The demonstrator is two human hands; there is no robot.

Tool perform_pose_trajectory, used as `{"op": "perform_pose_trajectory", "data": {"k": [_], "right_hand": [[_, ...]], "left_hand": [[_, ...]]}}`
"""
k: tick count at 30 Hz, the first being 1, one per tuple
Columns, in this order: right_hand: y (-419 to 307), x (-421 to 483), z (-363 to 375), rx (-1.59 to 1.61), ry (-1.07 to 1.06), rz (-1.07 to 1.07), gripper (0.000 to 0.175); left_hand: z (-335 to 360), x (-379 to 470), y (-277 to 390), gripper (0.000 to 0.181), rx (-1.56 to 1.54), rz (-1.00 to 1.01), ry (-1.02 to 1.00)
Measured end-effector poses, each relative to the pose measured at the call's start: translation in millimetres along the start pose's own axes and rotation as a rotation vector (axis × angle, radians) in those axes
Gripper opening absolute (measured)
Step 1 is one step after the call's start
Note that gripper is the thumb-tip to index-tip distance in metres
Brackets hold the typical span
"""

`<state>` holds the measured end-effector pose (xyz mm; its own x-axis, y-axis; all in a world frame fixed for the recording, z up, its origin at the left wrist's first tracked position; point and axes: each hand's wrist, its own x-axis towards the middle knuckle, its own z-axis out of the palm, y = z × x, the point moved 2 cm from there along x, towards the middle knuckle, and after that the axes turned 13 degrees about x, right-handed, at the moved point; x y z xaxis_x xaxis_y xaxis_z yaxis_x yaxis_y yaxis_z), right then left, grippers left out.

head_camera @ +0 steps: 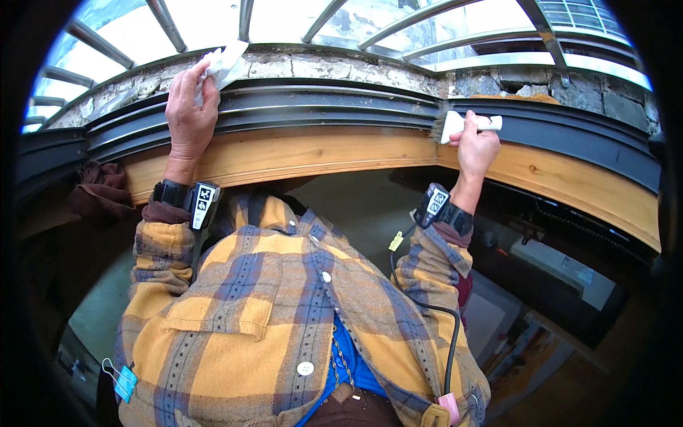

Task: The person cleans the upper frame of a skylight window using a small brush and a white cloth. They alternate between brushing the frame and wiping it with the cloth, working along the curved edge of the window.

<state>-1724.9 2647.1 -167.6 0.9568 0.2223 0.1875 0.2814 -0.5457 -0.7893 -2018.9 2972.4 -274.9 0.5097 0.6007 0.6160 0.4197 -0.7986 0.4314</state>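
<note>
My right hand [476,147] grips the white handle of a small flat brush [453,128]. Its dark bristles touch the dark metal window track [331,115] at the corner where two track sections meet. On the left, my left hand [192,109] holds a crumpled white tissue or thin plastic [224,61] between thumb and fingers, above the track and near the rough outer ledge. Bits of dirt lie along the track's grooves.
Beyond the track run a crumbling masonry ledge [320,68] and metal window bars [325,20]. A wooden sill [299,152] borders the near side. A dark brown cloth [102,192] hangs over the sill at left. A black cable [453,341] runs along my right sleeve.
</note>
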Motion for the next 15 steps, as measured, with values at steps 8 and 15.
{"op": "perform_pose_trajectory", "data": {"k": [8,15], "right_hand": [[-5,-12,3,0.145,-0.112,0.035,0.026],[-11,-24,10,0.237,-0.259,0.14,0.02]], "left_hand": [[-1,0,2,0.025,-0.024,-0.034,-0.031],[0,0,1,0.025,-0.02,-0.039,-0.023]]}}
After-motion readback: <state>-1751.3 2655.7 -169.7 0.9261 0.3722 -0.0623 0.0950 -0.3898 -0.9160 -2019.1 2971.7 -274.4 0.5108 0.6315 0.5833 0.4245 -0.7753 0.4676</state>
